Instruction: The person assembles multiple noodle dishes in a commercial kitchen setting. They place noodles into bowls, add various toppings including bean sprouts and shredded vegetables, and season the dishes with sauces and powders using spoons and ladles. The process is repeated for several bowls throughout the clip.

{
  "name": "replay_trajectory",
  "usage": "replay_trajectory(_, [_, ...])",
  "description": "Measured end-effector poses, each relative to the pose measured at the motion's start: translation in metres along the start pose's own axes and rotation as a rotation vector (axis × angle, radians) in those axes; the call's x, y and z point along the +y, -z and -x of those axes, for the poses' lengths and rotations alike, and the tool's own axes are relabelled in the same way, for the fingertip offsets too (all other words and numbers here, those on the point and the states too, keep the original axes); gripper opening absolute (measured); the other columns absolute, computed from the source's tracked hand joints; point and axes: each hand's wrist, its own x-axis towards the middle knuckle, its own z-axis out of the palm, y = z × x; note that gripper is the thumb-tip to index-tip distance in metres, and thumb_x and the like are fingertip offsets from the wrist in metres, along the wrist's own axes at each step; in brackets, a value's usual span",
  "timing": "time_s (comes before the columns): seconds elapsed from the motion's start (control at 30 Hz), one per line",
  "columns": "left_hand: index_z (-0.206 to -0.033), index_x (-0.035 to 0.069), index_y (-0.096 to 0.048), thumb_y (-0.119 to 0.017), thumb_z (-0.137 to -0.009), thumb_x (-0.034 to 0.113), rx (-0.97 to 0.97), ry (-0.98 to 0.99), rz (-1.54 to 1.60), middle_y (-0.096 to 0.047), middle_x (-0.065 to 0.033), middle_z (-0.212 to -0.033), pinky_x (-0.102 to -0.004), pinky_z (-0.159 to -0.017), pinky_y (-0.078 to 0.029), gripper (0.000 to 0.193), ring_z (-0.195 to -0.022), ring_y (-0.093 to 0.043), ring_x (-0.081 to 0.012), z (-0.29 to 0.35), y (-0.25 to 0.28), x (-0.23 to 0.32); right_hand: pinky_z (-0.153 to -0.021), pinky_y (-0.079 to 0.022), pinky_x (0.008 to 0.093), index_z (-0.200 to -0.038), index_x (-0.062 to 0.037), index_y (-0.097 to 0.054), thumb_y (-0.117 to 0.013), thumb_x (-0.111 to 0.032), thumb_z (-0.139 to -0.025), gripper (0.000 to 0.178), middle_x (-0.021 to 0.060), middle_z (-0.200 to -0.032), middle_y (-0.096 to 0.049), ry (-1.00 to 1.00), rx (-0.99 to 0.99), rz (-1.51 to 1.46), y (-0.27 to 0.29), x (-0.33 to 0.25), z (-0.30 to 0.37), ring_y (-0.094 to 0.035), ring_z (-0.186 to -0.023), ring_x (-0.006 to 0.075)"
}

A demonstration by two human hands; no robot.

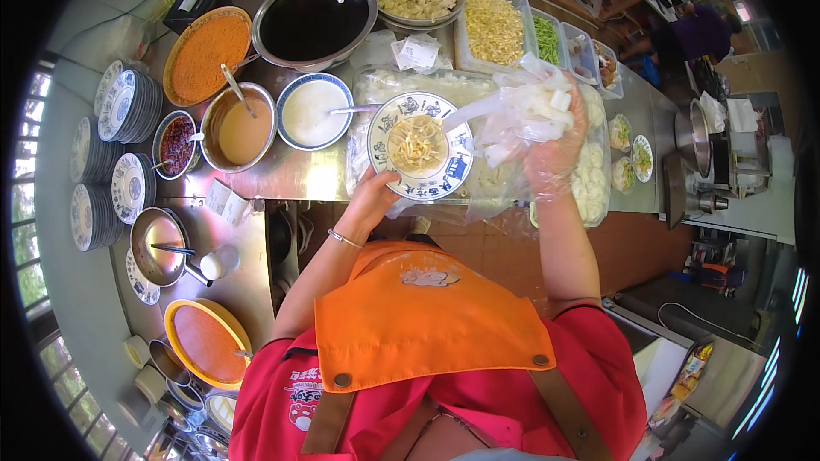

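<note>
My left hand [369, 198] gripped the blue-patterned plate [420, 146] by its near rim, held over the counter edge [282, 179], pale noodles on it. My right hand [553, 141], in a clear plastic glove, was closed on a clump of white noodle strips [534, 107], just right of the plate.

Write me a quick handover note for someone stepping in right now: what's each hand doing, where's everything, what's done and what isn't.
Left hand: holds the blue-patterned bowl by its near rim, over the steel counter.
Right hand: in a clear plastic glove, raised beside the bowl with white strips in its fingers.
Done: pale noodles already in the bowl.
Left: the white strips are not in yet; the sauce bowls at left are untouched by either hand.
</note>
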Motion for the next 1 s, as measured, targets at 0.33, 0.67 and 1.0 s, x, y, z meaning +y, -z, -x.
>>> replay_trajectory(0.33, [-0.135, 0.0, -0.041, -0.052, -0.086, -0.001, -0.127, 0.052, 0.086, -0.055, -0.0144, -0.128, -0.0445, -0.096, -0.049, 0.05, -0.115, -0.057, -0.0273, 0.009, -0.028, 0.004, -0.095, -0.046, 0.0369, -0.123, -0.0028, -0.053, -0.076, -0.015, -0.073, 0.057, 0.0168, -0.116, -0.058, -0.315, -0.548, 0.816, -0.015, 0.083, 0.027, -0.057, -0.111, 0.0298])
replay_trajectory(0.67, [-0.134, -0.002, -0.041, -0.052, -0.085, -0.001, -0.109, 0.036, 0.07, -0.055, -0.0155, -0.129, -0.0448, -0.096, -0.05, 0.05, -0.115, -0.057, -0.0276, 0.011, -0.014, -0.001, -0.1, -0.043, 0.0416, -0.126, -0.0028, -0.053, -0.067, -0.029, -0.084, 0.052, 0.0205, -0.122, -0.055, -0.121, -0.965, 1.112, -0.02, 0.059, 0.017, -0.054, -0.115, 0.0379])
replay_trajectory(1.0, [-0.133, -0.001, -0.042, -0.051, -0.085, 0.0, -0.132, 0.033, 0.003, -0.055, -0.0157, -0.127, -0.0431, -0.097, -0.05, 0.049, -0.114, -0.058, -0.0276, 0.019, -0.011, 0.008, -0.102, -0.041, 0.0404, -0.125, -0.0102, -0.057, -0.058, -0.034, -0.092, 0.041, 0.0134, -0.125, -0.056, 0.272, -1.011, 1.032, -0.056, 0.051, 0.012, -0.051, -0.118, 0.0314])
